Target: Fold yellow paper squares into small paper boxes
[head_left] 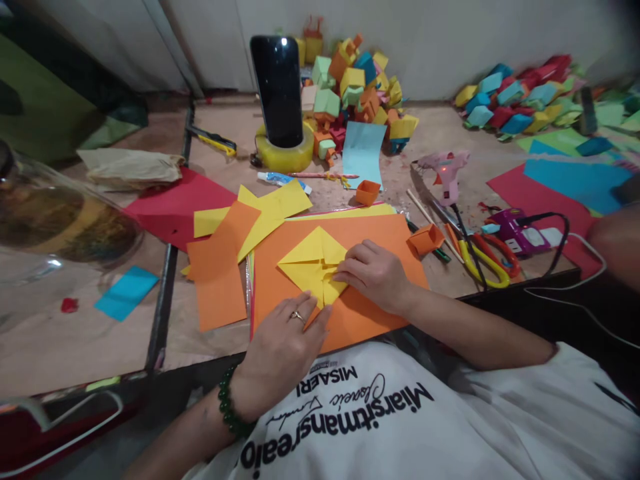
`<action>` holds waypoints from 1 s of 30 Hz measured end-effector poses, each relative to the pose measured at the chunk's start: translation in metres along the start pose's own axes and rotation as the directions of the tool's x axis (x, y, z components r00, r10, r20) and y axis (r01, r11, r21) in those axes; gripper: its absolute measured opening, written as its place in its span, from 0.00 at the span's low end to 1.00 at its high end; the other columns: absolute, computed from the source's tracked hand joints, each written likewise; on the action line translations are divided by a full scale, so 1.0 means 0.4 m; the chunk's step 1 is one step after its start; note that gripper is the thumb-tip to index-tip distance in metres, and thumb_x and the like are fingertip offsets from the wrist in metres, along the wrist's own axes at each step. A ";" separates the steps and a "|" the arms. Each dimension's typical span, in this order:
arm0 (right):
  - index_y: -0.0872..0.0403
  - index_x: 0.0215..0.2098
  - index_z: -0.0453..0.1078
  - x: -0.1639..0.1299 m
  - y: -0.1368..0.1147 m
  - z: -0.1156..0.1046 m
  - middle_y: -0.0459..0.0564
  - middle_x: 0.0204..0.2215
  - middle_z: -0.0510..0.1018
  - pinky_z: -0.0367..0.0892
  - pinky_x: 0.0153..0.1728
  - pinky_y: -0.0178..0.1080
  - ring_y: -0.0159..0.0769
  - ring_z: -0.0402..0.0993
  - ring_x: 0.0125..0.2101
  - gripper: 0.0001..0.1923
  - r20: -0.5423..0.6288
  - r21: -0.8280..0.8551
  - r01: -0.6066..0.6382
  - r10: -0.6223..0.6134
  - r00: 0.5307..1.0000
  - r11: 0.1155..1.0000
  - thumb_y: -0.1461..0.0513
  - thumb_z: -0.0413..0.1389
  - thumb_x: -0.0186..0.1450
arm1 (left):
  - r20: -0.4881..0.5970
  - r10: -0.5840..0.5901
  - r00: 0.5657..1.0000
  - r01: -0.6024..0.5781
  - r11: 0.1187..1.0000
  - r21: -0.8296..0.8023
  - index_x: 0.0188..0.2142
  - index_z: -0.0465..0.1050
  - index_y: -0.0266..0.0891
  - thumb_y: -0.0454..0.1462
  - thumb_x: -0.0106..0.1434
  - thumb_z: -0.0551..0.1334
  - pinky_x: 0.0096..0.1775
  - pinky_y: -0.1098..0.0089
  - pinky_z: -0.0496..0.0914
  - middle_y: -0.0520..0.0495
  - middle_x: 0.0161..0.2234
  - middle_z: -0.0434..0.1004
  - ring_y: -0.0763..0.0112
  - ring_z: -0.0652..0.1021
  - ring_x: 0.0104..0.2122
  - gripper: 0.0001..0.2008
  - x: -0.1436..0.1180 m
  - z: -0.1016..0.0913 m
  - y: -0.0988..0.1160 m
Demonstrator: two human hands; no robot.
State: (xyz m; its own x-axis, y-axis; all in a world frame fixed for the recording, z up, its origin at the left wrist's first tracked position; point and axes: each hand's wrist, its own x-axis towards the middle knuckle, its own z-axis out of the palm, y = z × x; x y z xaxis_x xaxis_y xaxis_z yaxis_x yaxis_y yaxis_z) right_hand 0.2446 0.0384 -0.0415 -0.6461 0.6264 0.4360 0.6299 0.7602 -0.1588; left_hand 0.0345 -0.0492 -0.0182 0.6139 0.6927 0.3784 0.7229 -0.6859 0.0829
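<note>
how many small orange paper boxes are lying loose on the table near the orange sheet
2: one orange box sits behind the orange sheet by the blue paper; another orange box lies off its right corner. Others may hide in the pile.

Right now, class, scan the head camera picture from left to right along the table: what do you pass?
Blue paper scrap → loose orange sheet → folded yellow paper under both hands → small orange paper box → scissors → purple plug adapter.

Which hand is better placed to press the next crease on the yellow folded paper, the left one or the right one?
Probably the right hand: its fingertips already rest on the yellow folded paper near its centre folds. The left hand lies flat at the lower corner, mostly on the orange sheet, steadying it.
</note>
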 end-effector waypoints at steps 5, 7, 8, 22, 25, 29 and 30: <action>0.54 0.29 0.74 0.000 0.005 0.006 0.50 0.27 0.73 0.62 0.30 0.36 0.35 0.64 0.30 0.16 -0.006 0.055 -0.038 0.038 0.999 0.998 0.55 0.52 0.69 | -0.008 -0.006 1.000 0.005 1.000 -0.019 0.42 0.77 0.31 0.33 0.67 0.55 0.41 0.61 0.76 0.36 0.40 0.79 0.57 0.79 0.42 0.13 -0.002 0.001 -0.001; 0.54 0.30 0.74 0.000 0.005 0.009 0.50 0.27 0.73 0.62 0.31 0.36 0.35 0.65 0.31 0.16 0.000 0.075 -0.057 0.057 0.998 0.996 0.54 0.52 0.69 | 0.003 -0.005 1.000 0.005 1.000 -0.010 0.42 0.77 0.31 0.34 0.67 0.55 0.41 0.60 0.77 0.36 0.40 0.79 0.57 0.79 0.42 0.13 -0.003 0.002 -0.002; 0.54 0.30 0.74 0.001 0.005 0.009 0.50 0.27 0.72 0.63 0.31 0.36 0.35 0.65 0.31 0.16 -0.001 0.084 -0.062 0.062 0.998 0.994 0.54 0.52 0.69 | 0.011 -0.007 1.000 0.007 1.000 -0.004 0.42 0.77 0.31 0.34 0.67 0.55 0.41 0.60 0.77 0.36 0.40 0.79 0.57 0.78 0.42 0.13 -0.004 0.002 -0.002; 0.53 0.50 0.68 -0.004 0.005 0.001 0.58 0.45 0.72 0.68 0.45 0.50 0.49 0.67 0.47 0.29 0.036 0.160 -0.192 0.188 0.981 0.968 0.43 0.58 0.60 | 0.112 0.002 0.994 0.008 0.996 -0.092 0.47 0.75 0.33 0.31 0.66 0.53 0.48 0.59 0.74 0.38 0.49 0.78 0.59 0.77 0.48 0.15 0.002 0.000 0.000; 0.52 0.66 0.51 -0.011 0.000 -0.013 0.62 0.60 0.61 0.60 0.57 0.59 0.56 0.57 0.59 0.52 0.109 0.201 -0.205 0.187 0.976 0.958 0.39 0.62 0.52 | 0.107 -0.010 0.994 0.018 0.997 -0.079 0.47 0.75 0.31 0.32 0.65 0.54 0.47 0.58 0.75 0.38 0.49 0.79 0.57 0.77 0.47 0.15 0.001 0.001 0.001; 0.49 0.70 0.31 -0.016 0.000 -0.024 0.60 0.66 0.51 0.53 0.61 0.61 0.56 0.49 0.65 0.60 0.226 0.208 -0.306 0.259 0.939 0.929 0.44 0.63 0.54 | 0.087 -0.002 0.996 0.008 0.998 -0.066 0.45 0.76 0.29 0.32 0.65 0.54 0.46 0.59 0.76 0.37 0.47 0.80 0.57 0.78 0.45 0.14 0.007 -0.004 0.002; 0.48 0.70 0.29 -0.016 0.001 -0.025 0.60 0.67 0.50 0.53 0.61 0.62 0.56 0.48 0.65 0.60 0.253 0.212 -0.333 0.277 0.927 0.919 0.45 0.63 0.54 | 0.080 0.003 0.997 0.002 0.998 -0.061 0.44 0.76 0.29 0.31 0.65 0.54 0.46 0.59 0.76 0.37 0.47 0.80 0.58 0.78 0.44 0.14 0.009 -0.005 0.002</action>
State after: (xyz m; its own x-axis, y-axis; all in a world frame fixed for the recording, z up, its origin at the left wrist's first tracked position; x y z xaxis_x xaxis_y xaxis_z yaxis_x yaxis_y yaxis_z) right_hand 0.2531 0.0330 -0.0355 -0.5333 0.8349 0.1363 0.7021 0.5268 -0.4791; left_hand 0.0368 -0.0475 -0.0150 0.6395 0.7062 0.3037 0.7033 -0.6970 0.1400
